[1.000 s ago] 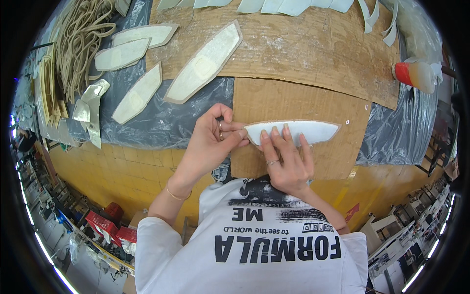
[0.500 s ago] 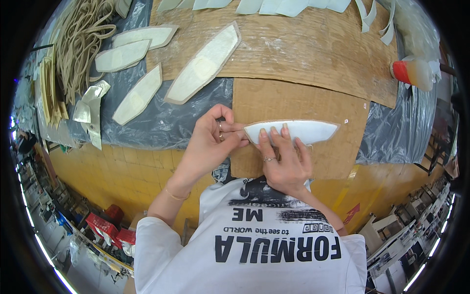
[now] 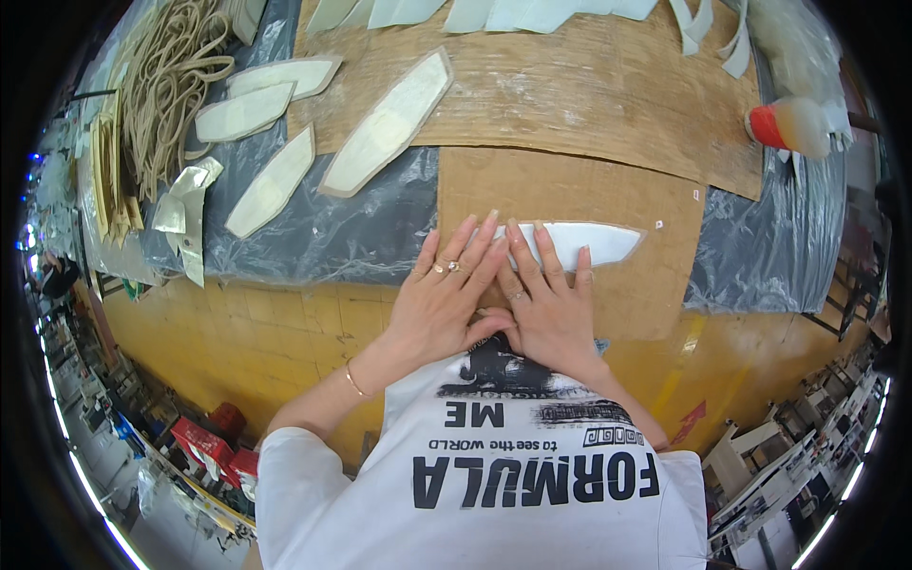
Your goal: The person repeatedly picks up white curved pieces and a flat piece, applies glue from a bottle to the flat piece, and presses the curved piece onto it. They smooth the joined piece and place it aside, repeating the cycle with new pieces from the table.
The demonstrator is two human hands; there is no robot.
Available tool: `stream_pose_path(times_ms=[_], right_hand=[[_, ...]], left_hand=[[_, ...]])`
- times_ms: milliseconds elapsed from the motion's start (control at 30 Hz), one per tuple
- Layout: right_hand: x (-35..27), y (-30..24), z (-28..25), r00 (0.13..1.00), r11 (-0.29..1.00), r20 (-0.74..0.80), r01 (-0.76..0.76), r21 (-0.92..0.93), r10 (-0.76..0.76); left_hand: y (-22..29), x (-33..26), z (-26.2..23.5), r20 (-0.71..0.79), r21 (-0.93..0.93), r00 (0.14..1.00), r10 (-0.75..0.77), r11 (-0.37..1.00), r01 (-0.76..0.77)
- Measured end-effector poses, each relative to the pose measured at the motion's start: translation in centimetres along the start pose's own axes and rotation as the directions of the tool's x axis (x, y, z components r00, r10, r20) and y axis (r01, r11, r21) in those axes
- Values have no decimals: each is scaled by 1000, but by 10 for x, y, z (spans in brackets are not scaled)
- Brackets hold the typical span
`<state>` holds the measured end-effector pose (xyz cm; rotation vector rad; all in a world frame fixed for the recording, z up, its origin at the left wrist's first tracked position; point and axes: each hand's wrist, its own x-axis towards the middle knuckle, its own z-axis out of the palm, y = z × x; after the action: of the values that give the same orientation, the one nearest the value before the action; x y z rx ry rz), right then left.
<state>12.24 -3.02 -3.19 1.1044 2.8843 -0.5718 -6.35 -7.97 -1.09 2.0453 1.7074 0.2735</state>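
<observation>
A long white panel with a thin tan border (image 3: 598,244) lies flat on a brown cardboard sheet (image 3: 655,294). My right hand (image 3: 551,299) presses on it with outstretched fingers. Beside it, my left hand (image 3: 446,290) rests flat, its fingers extended over the panel's left end, which they hide. The two hands touch at the thumbs and index fingers. Neither hand grips anything. To the left lie several similar pale panels with tan edges, among them a large slanting one (image 3: 388,123) and a smaller one (image 3: 273,182).
A plywood board (image 3: 570,104) covers the table's far part. Dark plastic sheeting (image 3: 760,252) lies beneath. Tan cords (image 3: 176,90) heap at far left, above a shiny silvery strip (image 3: 185,214). A red-banded container (image 3: 784,126) stands at far right; white strips (image 3: 518,14) line the back.
My left hand has left its pinch at the panel's left tip and now lies flat over that end. My right hand stays on the panel, fingers more spread. The whole view has shifted slightly.
</observation>
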Motion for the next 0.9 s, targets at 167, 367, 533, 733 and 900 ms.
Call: stream_pose_path(times_ms=[167,367,533,733,900], right_hand=[[-24,41,-25,958,952,34,-278,-126,284],[-31,67,-21,903,916,-174,-402,-17,393],[-33,90,-25,827,919,-403,-336,204,392],[-19,72,-42,811,852,-402,-209,480,426],[-25,55,-77,855,691,-413,92,717,314]], left_hand=[[-3,-7,15,74,122,997,-33,992,24],[1,-3,-4,16,24,1000,2,1000,-2],[7,34,1,-240,-125,967,-87,990,58],[19,61,16,-203,-49,978,41,997,-52],[21,45,-10,-333,-302,942,38,942,-144]])
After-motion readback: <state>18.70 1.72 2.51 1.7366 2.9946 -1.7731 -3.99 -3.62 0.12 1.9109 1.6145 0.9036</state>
